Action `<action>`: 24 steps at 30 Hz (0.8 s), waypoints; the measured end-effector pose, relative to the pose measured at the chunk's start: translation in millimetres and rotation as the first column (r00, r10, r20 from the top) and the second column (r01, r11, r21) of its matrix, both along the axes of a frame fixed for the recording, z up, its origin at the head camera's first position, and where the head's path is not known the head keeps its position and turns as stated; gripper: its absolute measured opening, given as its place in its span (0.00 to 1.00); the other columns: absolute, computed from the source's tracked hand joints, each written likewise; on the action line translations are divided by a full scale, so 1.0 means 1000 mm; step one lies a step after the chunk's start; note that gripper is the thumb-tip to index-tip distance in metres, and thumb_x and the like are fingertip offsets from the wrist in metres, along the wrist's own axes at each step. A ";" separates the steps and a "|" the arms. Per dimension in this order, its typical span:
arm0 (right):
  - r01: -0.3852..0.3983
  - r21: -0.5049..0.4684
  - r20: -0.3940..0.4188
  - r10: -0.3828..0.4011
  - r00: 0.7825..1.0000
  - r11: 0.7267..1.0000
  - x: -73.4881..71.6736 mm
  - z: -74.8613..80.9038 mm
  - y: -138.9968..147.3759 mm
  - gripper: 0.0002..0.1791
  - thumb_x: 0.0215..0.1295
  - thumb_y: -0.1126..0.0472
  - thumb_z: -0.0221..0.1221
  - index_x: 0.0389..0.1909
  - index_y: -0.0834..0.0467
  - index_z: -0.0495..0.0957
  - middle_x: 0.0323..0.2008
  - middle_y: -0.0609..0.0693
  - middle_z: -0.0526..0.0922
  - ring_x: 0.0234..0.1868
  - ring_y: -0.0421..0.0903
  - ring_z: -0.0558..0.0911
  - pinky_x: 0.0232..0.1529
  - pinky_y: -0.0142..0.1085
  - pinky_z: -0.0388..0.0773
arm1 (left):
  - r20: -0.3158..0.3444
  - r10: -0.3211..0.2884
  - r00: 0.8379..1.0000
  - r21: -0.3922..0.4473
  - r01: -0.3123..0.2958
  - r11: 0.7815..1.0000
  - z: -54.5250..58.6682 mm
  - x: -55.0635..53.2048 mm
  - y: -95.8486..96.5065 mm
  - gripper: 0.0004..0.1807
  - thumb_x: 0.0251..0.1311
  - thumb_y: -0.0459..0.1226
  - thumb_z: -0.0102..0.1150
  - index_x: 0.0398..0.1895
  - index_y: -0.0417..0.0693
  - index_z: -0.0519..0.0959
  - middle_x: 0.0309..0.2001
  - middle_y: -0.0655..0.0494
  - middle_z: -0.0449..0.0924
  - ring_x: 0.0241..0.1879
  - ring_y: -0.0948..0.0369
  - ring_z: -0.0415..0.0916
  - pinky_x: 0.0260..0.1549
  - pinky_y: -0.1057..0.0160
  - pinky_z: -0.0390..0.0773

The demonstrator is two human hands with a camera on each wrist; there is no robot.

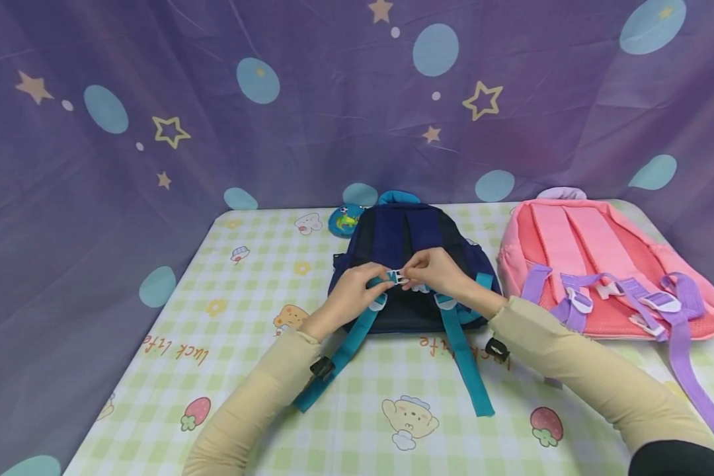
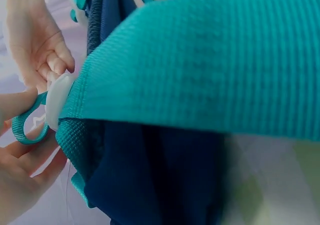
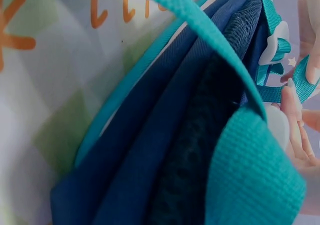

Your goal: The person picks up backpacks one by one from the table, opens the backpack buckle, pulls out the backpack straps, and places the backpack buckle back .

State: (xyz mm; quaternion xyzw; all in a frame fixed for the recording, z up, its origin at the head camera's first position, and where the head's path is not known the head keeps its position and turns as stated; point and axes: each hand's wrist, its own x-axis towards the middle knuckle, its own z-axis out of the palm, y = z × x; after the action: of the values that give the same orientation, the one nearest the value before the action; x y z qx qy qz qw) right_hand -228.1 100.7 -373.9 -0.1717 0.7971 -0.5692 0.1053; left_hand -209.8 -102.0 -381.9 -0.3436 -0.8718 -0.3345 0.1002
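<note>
A navy and black backpack with teal straps lies on the table, its shoulder-strap side facing up. Over its middle is a small white side-release buckle on a teal strap. My left hand pinches the buckle's left end between thumb and fingers. From the other side, my right hand pinches the right end. The buckle's halves meet between the fingertips. A wide teal strap and a white strap adjuster stand close in the left wrist view. In the right wrist view, another teal strap partly hides the fingers.
A pink backpack with purple straps lies on the right. A round blue pouch sits by the navy backpack's top left. The loose strap ends trail toward me on the checkered tablecloth. A purple curtain hangs behind.
</note>
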 end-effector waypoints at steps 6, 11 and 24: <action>0.007 -0.004 -0.003 -0.007 1.000 1.000 0.000 0.000 0.000 0.08 0.66 0.73 0.55 0.37 0.76 0.80 0.31 0.65 0.85 0.32 0.58 0.86 0.39 0.41 0.84 | -0.195 -0.037 0.980 -0.060 0.025 0.998 -0.003 0.001 0.000 0.04 0.56 0.28 0.67 0.30 0.40 0.80 0.44 0.44 0.83 0.42 0.51 0.81 0.45 0.55 0.78; 0.005 -0.001 -0.007 -0.005 1.000 1.000 0.000 0.000 0.000 0.08 0.66 0.73 0.55 0.37 0.76 0.80 0.31 0.65 0.85 0.32 0.59 0.86 0.39 0.42 0.84 | -0.344 -0.071 0.936 -0.096 0.040 0.995 -0.004 0.001 0.000 0.04 0.53 0.28 0.69 0.31 0.38 0.83 0.43 0.44 0.83 0.41 0.52 0.81 0.45 0.59 0.78; -0.007 0.051 -0.058 0.010 0.998 0.999 0.000 -0.001 0.000 0.08 0.68 0.73 0.53 0.37 0.74 0.80 0.30 0.63 0.85 0.33 0.58 0.86 0.39 0.43 0.83 | -0.277 -0.085 0.957 -0.053 0.073 0.996 -0.003 0.000 0.000 0.05 0.55 0.26 0.66 0.36 0.35 0.82 0.42 0.42 0.85 0.42 0.50 0.83 0.47 0.59 0.79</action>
State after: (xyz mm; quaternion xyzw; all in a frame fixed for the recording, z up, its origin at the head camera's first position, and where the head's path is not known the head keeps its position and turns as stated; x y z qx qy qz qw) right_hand -227.9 100.8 -375.0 -0.1885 0.8133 -0.5432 0.0889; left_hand -209.6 -102.3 -384.6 -0.4241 -0.8413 -0.2678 0.2014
